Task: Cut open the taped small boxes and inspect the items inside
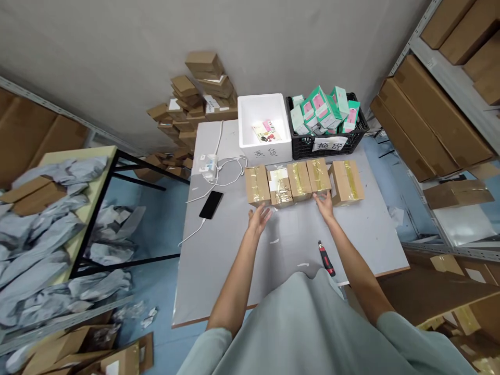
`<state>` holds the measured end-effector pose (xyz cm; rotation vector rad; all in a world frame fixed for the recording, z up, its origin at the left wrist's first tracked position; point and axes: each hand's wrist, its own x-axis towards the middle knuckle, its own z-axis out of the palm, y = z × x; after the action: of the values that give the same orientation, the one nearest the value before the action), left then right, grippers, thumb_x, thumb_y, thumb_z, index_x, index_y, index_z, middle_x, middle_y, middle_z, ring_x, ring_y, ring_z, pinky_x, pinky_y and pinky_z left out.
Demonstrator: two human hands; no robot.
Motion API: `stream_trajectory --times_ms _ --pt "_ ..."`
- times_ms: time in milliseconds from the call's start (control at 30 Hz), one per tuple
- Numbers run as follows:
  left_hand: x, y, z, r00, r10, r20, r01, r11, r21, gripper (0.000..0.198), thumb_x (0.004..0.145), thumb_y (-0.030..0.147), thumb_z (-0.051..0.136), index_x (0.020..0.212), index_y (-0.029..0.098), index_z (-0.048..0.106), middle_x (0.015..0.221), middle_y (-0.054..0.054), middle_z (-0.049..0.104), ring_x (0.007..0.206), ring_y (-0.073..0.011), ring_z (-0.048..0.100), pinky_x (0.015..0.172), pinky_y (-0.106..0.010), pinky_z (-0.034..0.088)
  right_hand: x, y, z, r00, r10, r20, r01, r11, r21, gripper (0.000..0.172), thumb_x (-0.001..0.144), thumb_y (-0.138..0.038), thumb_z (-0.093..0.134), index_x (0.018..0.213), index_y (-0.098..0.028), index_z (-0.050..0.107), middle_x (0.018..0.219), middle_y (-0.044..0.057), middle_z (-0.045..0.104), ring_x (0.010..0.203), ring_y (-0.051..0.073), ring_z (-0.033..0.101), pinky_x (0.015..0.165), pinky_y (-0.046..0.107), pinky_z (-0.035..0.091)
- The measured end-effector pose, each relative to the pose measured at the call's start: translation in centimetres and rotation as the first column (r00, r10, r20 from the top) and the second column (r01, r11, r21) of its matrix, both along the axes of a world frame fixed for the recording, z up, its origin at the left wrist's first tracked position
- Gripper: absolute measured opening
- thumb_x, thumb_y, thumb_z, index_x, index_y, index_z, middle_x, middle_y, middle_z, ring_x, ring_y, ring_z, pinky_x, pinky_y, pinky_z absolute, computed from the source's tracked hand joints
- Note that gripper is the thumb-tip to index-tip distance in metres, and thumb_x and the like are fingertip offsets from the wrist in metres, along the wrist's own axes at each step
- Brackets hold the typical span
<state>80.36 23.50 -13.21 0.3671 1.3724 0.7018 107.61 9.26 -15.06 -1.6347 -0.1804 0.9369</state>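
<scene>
A row of small taped cardboard boxes stands across the table. At its left end is one box [258, 185] with yellowish tape, and beside it a box with a white label [279, 185]. My left hand [259, 219] is open just in front of these two, fingers spread and palm turned inward; I cannot tell if it touches them. My right hand [324, 204] is open at the lower front of the fourth box [319, 175], fingertips at its edge. A larger box [347, 181] ends the row on the right. Neither hand holds anything.
Behind the row stand a white foam box [265, 152] and a black crate [300, 148] of green-and-pink cartons [320, 107]. A phone [211, 204], a charger [208, 165] with cables and a red-black utility knife [326, 259] lie on the table [219, 271]. Shelves flank it.
</scene>
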Motion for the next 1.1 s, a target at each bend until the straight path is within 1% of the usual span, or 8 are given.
stream_trajectory --times_ms 67,133,233,400,633,733,900,1100 --pt "-1.6 -3.2 -0.2 0.999 -0.036 -0.018 0.035 0.998 -0.053 0.057 0.103 0.019 0.079 0.151 0.029 0.051 0.140 -0.012 0.071 0.111 -0.0178 0.082 0.095 -0.028 0.070 1.8 -2.8 0.1 0.947 0.057 0.315 -0.046 0.998 -0.042 0.106 0.094 -0.057 0.083 0.183 -0.023 0.036 0.177 0.020 0.054 0.153 0.034 0.063 0.135 0.054 0.050" --pt "-2.8 -6.5 -0.4 0.995 -0.093 -0.038 0.087 0.988 -0.128 0.035 0.104 0.019 0.075 0.136 0.023 0.063 0.132 -0.012 0.073 0.100 -0.0166 0.082 0.090 -0.026 0.070 4.2 -5.0 0.5 0.762 0.156 0.628 -0.049 0.982 -0.184 0.092 0.100 -0.061 0.074 0.177 -0.018 0.047 0.176 0.024 0.053 0.162 0.038 0.053 0.138 0.060 0.043" --pt "-3.1 -10.4 -0.6 0.983 -0.177 -0.054 0.162 0.962 -0.220 0.018 0.106 0.017 0.071 0.123 0.019 0.067 0.123 -0.014 0.076 0.090 -0.0169 0.082 0.081 -0.026 0.069 8.0 -6.3 1.0 0.578 0.341 0.742 0.074 0.883 -0.463 0.104 0.096 -0.065 0.080 0.178 -0.013 0.044 0.185 0.031 0.038 0.175 0.047 0.031 0.141 0.072 0.027" --pt "0.6 -12.5 0.5 0.968 -0.249 -0.023 0.242 0.954 -0.177 0.008 0.107 0.019 0.070 0.114 0.020 0.068 0.136 -0.016 0.080 0.094 -0.0164 0.084 0.088 -0.027 0.069 11.1 -5.4 1.7 0.700 0.454 0.552 0.068 0.727 -0.683 0.140 0.082 -0.067 0.095 0.186 -0.009 0.022 0.192 0.038 0.008 0.180 0.056 0.007 0.140 0.075 0.015" --pt "8.0 -12.8 3.6 0.934 -0.338 0.114 0.336 0.941 0.032 0.025 0.097 0.028 0.086 0.118 0.021 0.074 0.149 -0.016 0.080 0.116 -0.0242 0.086 0.115 -0.041 0.065 11.0 -5.8 4.0 0.782 0.380 0.494 0.040 0.761 -0.648 0.134 0.080 -0.046 0.096 0.187 -0.016 0.022 0.186 0.037 0.023 0.170 0.055 0.030 0.125 0.068 0.046" --pt "9.2 -14.5 4.5 0.902 -0.407 0.147 0.390 0.911 0.130 0.032 0.097 0.032 0.088 0.124 0.021 0.077 0.151 -0.018 0.079 0.122 -0.0276 0.085 0.121 -0.047 0.063 10.3 -9.5 4.5 0.818 0.299 0.491 0.065 0.800 -0.596 0.128 0.075 -0.050 0.095 0.183 -0.019 0.033 0.177 0.034 0.038 0.163 0.054 0.041 0.123 0.067 0.048" --pt "6.7 -18.6 3.8 0.878 -0.470 0.090 0.442 0.869 0.222 0.044 0.093 0.038 0.090 0.131 0.020 0.077 0.148 -0.019 0.080 0.122 -0.0295 0.084 0.122 -0.052 0.061 5.8 -21.0 4.3 0.826 0.212 0.522 0.066 0.884 -0.464 0.112 0.076 -0.064 0.089 0.172 -0.022 0.049 0.161 0.024 0.056 0.154 0.048 0.055 0.127 0.062 0.048" --pt "0.9 -20.7 1.0 0.916 -0.365 -0.166 0.396 0.890 0.226 0.053 0.092 0.048 0.088 0.136 0.023 0.076 0.152 -0.018 0.076 0.129 -0.0309 0.080 0.118 -0.051 0.062 -2.3 -28.4 5.9 0.758 0.419 0.500 -0.181 0.872 -0.456 0.114 0.076 -0.056 0.090 0.177 -0.024 0.047 0.172 0.021 0.051 0.164 0.046 0.047 0.132 0.064 0.047"
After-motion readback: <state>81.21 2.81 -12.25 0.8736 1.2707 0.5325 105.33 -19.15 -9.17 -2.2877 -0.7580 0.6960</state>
